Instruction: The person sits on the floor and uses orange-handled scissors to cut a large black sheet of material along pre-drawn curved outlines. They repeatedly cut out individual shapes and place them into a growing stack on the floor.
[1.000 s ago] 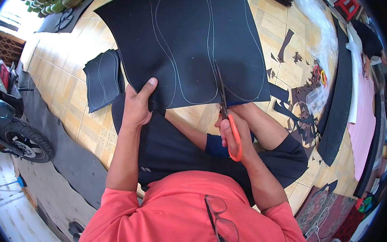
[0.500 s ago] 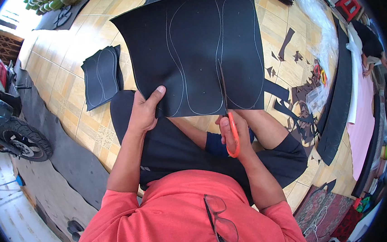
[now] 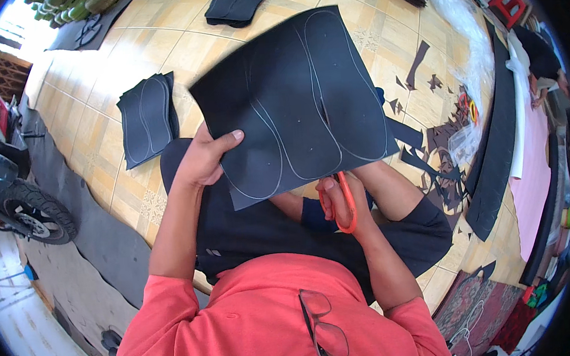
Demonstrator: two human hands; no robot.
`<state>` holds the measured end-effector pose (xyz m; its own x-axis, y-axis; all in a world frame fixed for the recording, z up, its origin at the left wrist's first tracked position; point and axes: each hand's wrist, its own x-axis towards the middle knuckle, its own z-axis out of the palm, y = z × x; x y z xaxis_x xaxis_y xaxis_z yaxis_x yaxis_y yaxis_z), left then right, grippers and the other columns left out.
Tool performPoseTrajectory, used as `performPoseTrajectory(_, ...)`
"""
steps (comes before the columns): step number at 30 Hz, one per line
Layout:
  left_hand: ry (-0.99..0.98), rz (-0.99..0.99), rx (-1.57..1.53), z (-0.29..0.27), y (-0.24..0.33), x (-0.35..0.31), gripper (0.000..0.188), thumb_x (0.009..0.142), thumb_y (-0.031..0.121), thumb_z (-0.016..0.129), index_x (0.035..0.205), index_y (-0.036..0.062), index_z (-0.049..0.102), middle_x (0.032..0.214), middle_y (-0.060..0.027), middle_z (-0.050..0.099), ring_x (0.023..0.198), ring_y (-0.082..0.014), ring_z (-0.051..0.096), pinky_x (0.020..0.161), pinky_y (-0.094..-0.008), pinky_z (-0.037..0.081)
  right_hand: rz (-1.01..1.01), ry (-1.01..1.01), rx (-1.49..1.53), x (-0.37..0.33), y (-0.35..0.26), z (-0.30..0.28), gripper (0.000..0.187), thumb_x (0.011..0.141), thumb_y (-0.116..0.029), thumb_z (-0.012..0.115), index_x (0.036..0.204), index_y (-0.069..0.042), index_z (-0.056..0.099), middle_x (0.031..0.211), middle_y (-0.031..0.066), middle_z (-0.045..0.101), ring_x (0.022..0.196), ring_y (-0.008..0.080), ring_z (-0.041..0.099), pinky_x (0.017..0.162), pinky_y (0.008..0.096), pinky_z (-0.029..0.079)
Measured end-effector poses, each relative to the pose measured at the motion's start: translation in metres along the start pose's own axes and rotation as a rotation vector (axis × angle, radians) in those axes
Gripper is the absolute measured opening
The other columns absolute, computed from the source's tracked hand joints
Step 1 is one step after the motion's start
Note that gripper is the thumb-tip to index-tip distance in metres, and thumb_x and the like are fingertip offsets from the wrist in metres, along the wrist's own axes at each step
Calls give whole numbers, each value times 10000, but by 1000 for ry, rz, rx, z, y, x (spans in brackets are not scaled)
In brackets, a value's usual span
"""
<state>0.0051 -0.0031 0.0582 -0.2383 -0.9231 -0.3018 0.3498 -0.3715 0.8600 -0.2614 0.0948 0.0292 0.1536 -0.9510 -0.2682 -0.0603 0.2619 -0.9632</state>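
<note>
My left hand [image 3: 204, 154] is closed on the left edge of a black sheet [image 3: 286, 111], thumb on top and fingers hidden beneath. Chalk-like pale outlines of shoe soles run across the sheet, which is held up above my lap and tilted. Orange-handled scissors [image 3: 346, 206] are in my right hand [image 3: 340, 199], at the sheet's near edge. One dark blade tip shows at a slit between two outlines; most of the blades are hidden by the sheet.
Left of the sheet lies a stack of black outlined pieces [image 3: 148, 118]; another black stack [image 3: 237, 1] lies beyond. Dark scraps [image 3: 440, 146] and clear plastic wrap [image 3: 460, 23] litter the right floor. A motorbike wheel [image 3: 37, 214] stands at the left.
The sheet has come nearer and turned anticlockwise, its right side swinging left at the far end. My left hand shifted slightly, while the scissors stay at the near edge, slightly lower.
</note>
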Motion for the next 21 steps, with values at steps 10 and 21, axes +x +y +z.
performPoseTrajectory(10, 4, 41, 108, 7, -13, -6, 555, 846, 9, 630, 1358, 1, 416, 1217, -111, 581, 1106, -203, 567, 947, -338, 462, -191, 17, -198, -2, 49, -4, 359, 914, -138, 521, 1240, 12, 510, 859, 132, 613, 643, 153, 601, 556, 284, 475)
performPoseTrajectory(21, 39, -1, 71, 15, -26, -11, 573, 824, 20, 630, 1353, -19, 414, 1228, -112, 575, 1129, -209, 550, 978, -347, 431, -159, 220, 24, 5, 20, 22, 258, 964, -230, 501, 1026, 13, 563, 774, 74, 604, 680, 134, 592, 584, 253, 469)
